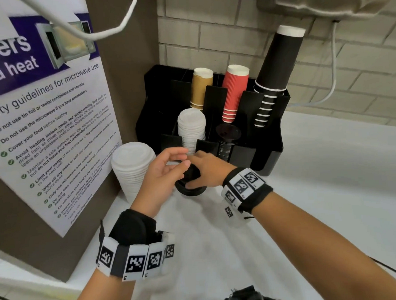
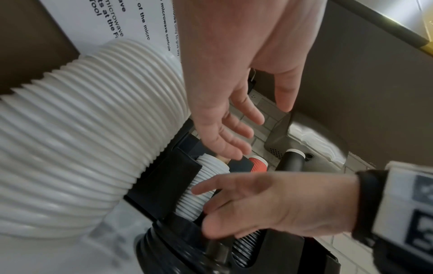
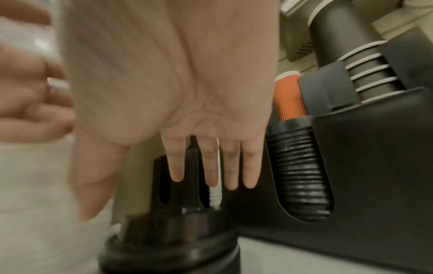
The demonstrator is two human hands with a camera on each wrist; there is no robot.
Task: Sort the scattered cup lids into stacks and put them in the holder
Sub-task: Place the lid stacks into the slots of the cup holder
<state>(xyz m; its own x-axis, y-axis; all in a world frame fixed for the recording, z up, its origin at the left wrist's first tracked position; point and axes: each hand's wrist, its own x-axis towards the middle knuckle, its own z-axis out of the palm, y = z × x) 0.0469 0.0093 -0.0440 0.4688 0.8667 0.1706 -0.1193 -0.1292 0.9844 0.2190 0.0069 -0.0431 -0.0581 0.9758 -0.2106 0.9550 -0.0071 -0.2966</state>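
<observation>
A short stack of black lids [image 1: 189,188] [image 2: 173,250] [image 3: 168,246] stands on the white counter in front of the black holder [image 1: 268,147] [image 3: 374,166]. My right hand [image 1: 190,172] [image 3: 164,185] is spread over its top, fingers straight and thumb [image 1: 188,185] beside the rim. My left hand [image 1: 179,159] [image 2: 253,129] hovers just left of it, fingers relaxed and holding nothing. In the holder's front slots stand a white lid stack [image 1: 191,127] [image 2: 201,187] and a black lid stack [image 1: 228,135] [image 3: 300,176]. A tall white lid stack [image 1: 132,170] [image 2: 82,139] stands loose on the counter at left.
Gold cups [image 1: 200,89], red cups [image 1: 234,92] and tall black cups [image 1: 277,64] fill the holder's rear slots. A brown panel with a microwave poster [image 1: 46,132] walls off the left. Behind is a brick wall [image 1: 211,37]. The white counter [image 1: 317,201] stretches to the right.
</observation>
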